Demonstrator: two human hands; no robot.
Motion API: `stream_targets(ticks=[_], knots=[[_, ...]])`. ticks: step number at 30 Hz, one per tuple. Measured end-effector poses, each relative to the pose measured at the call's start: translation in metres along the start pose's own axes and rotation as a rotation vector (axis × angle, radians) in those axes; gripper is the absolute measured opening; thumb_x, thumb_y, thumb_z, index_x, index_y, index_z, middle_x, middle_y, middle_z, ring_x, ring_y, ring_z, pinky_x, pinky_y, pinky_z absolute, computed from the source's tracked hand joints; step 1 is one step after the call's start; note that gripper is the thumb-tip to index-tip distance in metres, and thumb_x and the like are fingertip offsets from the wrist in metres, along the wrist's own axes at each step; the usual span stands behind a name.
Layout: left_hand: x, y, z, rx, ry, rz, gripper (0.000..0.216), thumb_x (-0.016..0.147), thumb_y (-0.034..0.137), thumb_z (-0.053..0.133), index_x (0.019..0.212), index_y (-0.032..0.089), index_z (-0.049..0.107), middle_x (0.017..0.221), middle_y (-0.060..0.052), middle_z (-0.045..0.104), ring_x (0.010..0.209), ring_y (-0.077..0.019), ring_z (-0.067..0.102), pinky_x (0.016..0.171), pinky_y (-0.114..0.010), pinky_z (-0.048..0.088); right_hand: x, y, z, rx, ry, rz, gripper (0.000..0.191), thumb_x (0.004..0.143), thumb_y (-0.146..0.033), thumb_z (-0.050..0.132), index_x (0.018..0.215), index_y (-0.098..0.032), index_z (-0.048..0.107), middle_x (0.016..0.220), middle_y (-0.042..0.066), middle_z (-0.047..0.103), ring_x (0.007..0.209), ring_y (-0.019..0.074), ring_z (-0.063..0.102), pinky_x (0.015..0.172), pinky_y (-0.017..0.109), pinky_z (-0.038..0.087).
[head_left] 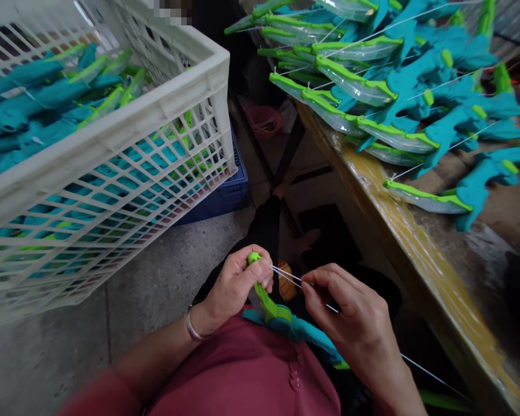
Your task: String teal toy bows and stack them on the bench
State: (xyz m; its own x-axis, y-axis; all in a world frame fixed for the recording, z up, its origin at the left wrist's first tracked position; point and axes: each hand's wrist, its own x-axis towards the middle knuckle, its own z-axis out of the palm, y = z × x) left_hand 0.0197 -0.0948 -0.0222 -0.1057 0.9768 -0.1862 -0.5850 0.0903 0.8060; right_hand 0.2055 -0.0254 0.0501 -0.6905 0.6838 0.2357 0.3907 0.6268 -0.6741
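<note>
A teal and green toy crossbow (314, 336) rests across my lap against the red top. Fingers of my left hand (240, 280) are wrapped round the tip of its green bow limb (266, 303). From that tip a doubled white string (286, 274) runs across to my right hand (349, 306), which pinches it between thumb and fingertips. Past the right hand the string goes on toward the lower right. Part of the crossbow is hidden behind my right hand and wrist.
On the left stands a white plastic crate (156, 110) holding many teal and green toy crossbows. A blue crate (225, 193) is beneath it. More strung toy crossbows (442, 124) are piled on the table (398, 231) at right. A pink basin (264, 120) sits on the floor.
</note>
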Motion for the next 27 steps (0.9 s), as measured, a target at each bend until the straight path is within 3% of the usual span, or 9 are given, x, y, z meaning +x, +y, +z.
stream_targets(ticks=[7,11,13,15,17,19,21,24,27], knots=[[0.004,-0.003,0.001,-0.047,-0.069,-0.031,0.026,0.100,0.033,0.064,0.081,0.017,0.055,0.065,0.003,0.049,0.060,-0.0111,0.050,0.060,-0.025,0.044,-0.007,-0.006,0.004,-0.152,0.098,-0.048,0.016,0.102,-0.010,0.052,0.092,-0.017,0.062,0.079,0.001,0.061,0.064,0.0110,0.061,0.058,0.022,0.049],[0.019,0.001,0.005,-0.098,-0.265,-0.040,0.026,0.097,0.034,0.068,0.081,0.015,0.059,0.063,0.002,0.052,0.058,-0.0108,0.050,0.056,-0.024,0.042,-0.016,-0.016,0.001,-0.295,0.122,-0.070,0.020,0.106,-0.010,0.048,0.094,-0.017,0.062,0.079,0.003,0.060,0.064,0.0128,0.062,0.058,0.022,0.052],[0.029,0.008,0.012,-0.142,-0.380,-0.016,0.027,0.093,0.036,0.073,0.081,0.015,0.062,0.061,0.001,0.052,0.056,-0.0112,0.050,0.052,-0.023,0.041,-0.019,-0.025,0.004,-0.377,0.191,-0.108,0.016,0.106,-0.010,0.049,0.102,-0.015,0.064,0.083,0.005,0.063,0.067,0.0135,0.064,0.060,0.022,0.053],[0.039,0.020,0.021,-0.201,-0.414,0.031,0.028,0.091,0.036,0.076,0.078,0.015,0.063,0.059,0.001,0.051,0.053,-0.0108,0.049,0.049,-0.022,0.041,-0.019,-0.035,0.012,-0.447,0.320,-0.157,0.017,0.104,-0.008,0.052,0.115,-0.011,0.065,0.092,0.009,0.066,0.075,0.0157,0.067,0.064,0.024,0.056],[0.049,0.034,0.028,-0.270,-0.369,0.082,0.028,0.088,0.034,0.079,0.074,0.015,0.063,0.057,0.003,0.049,0.050,-0.0098,0.048,0.048,-0.021,0.042,-0.016,-0.045,0.025,-0.472,0.455,-0.243,0.021,0.102,-0.006,0.056,0.121,-0.007,0.065,0.098,0.013,0.068,0.088,0.0194,0.068,0.072,0.027,0.059],[0.057,0.051,0.031,-0.333,-0.282,0.122,0.028,0.085,0.032,0.082,0.072,0.015,0.064,0.056,0.004,0.046,0.049,-0.0089,0.046,0.047,-0.020,0.044,-0.011,-0.053,0.040,-0.458,0.496,-0.340,0.022,0.100,-0.005,0.058,0.119,-0.007,0.067,0.102,0.014,0.069,0.099,0.0232,0.069,0.081,0.031,0.061],[0.060,0.066,0.028,-0.380,-0.182,0.163,0.027,0.080,0.029,0.086,0.072,0.015,0.065,0.055,0.005,0.045,0.049,-0.0087,0.046,0.047,-0.020,0.045,-0.005,-0.056,0.053,-0.496,0.445,-0.388,0.025,0.099,-0.006,0.055,0.121,-0.006,0.067,0.113,0.016,0.070,0.113,0.0283,0.067,0.091,0.038,0.061],[0.058,0.084,0.016,-0.465,-0.051,0.245,0.027,0.074,0.026,0.091,0.075,0.014,0.066,0.055,0.006,0.046,0.051,-0.0088,0.047,0.048,-0.020,0.048,0.007,-0.057,0.067,-0.686,0.338,-0.315,0.038,0.098,-0.009,0.048,0.134,-0.002,0.060,0.138,0.022,0.061,0.135,0.0349,0.054,0.103,0.046,0.056],[0.049,0.095,0.004,-0.584,0.022,0.325,0.027,0.074,0.022,0.090,0.080,0.014,0.065,0.058,0.006,0.048,0.055,-0.0097,0.049,0.051,-0.022,0.052,0.028,-0.056,0.071,-0.863,0.220,-0.293,0.048,0.096,-0.011,0.047,0.143,0.003,0.050,0.148,0.026,0.052,0.140,0.0373,0.048,0.107,0.049,0.053]])
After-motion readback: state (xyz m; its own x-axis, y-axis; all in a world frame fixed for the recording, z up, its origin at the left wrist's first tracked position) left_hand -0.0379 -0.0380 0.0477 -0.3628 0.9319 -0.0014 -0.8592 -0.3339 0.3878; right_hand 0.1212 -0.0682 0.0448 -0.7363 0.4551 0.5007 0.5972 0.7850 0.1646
